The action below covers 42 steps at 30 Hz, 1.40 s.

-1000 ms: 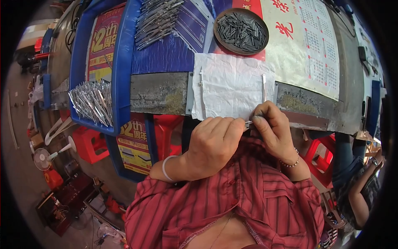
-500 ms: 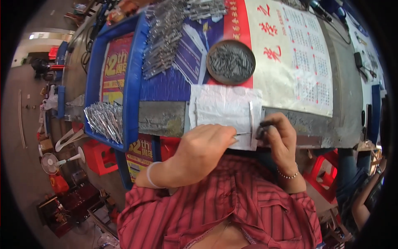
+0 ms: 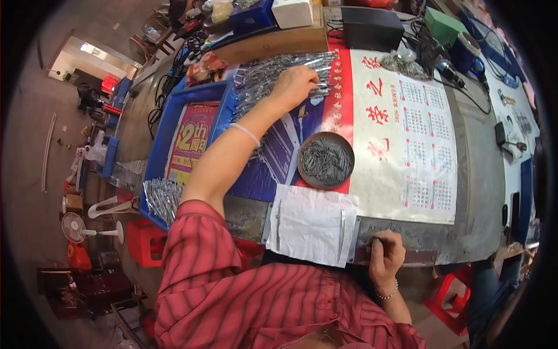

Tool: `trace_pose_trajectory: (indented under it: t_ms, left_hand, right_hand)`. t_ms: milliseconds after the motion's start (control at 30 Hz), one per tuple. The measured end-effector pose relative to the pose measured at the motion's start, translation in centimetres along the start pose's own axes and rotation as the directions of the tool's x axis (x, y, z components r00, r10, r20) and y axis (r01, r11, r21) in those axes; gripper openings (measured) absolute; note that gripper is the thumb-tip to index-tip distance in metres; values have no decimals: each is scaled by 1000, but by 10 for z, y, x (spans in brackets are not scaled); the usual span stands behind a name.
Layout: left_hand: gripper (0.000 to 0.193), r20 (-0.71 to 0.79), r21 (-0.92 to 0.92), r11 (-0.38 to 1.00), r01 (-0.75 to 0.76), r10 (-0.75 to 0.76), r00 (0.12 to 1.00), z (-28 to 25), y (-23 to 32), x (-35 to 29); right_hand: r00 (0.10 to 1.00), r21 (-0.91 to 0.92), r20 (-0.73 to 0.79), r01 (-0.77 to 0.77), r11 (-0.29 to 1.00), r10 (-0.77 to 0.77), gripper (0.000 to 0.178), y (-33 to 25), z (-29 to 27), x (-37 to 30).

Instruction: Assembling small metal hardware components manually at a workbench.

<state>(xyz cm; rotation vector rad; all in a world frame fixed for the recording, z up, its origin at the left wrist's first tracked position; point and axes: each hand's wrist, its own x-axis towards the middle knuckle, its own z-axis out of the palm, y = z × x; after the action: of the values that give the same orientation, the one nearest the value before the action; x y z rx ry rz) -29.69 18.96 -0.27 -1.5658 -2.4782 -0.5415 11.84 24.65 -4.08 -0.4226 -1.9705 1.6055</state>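
Observation:
My left hand (image 3: 296, 87) is stretched to the far side of the table, its bent fingers down on a pile of thin shiny metal pieces (image 3: 256, 81). Whatever is between its fingertips is hidden. At the table's front edge, right of a white cloth (image 3: 308, 224), my right hand (image 3: 386, 259) is closed, with dark smudged fingertips; I cannot make out anything in it. Two slim metal strips lie on the cloth, one near its left edge and another strip (image 3: 342, 232) near its right. Just beyond the cloth stands a round bowl (image 3: 301, 173) of small dark grey metal pins (image 3: 326, 160).
A blue tray (image 3: 160, 131) on the left holds a bundle of thin metal pieces (image 3: 163, 199) at its near end. A calendar poster (image 3: 401, 174) covers the right side of the table. Boxes, including a black box (image 3: 372, 28), and cables line the far edge.
My left hand has gone from above the cloth, where it held a thin metal piece, to the far pile. The right hand has drawn slightly away from the cloth. The view has shifted.

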Motion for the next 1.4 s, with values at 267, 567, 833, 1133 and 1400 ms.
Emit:
trace_pose_trajectory:
  t_ms: [267, 567, 833, 1133, 1400]
  left_hand:
    - [14, -35, -44, 999, -28, 27, 999, -40, -12, -39]
    - [22, 289, 213, 731, 649, -681, 672, -182, -122, -255]
    - [21, 524, 47, 305, 951, -818, 236, -134, -130, -291]
    - [17, 580, 34, 140, 990, -809, 95, -135, -117, -270]
    - [12, 65, -465, 558, 688, -753, 655, -237, -81, -261]
  right_hand:
    - [996, -2, -73, -45, 999, 44, 6, -6, 5, -6]
    - [989, -15, -88, -118, 993, 116, 6, 2, 12, -9]
    - [995, -210, -89, -60, 976, 42, 5, 6, 17, -11]
    - [999, -277, 29, 24, 961, -16, 1, 2, 19, -8]
    - [918, -395, 377, 279, 876, -122, 11, -54, 31, 79]
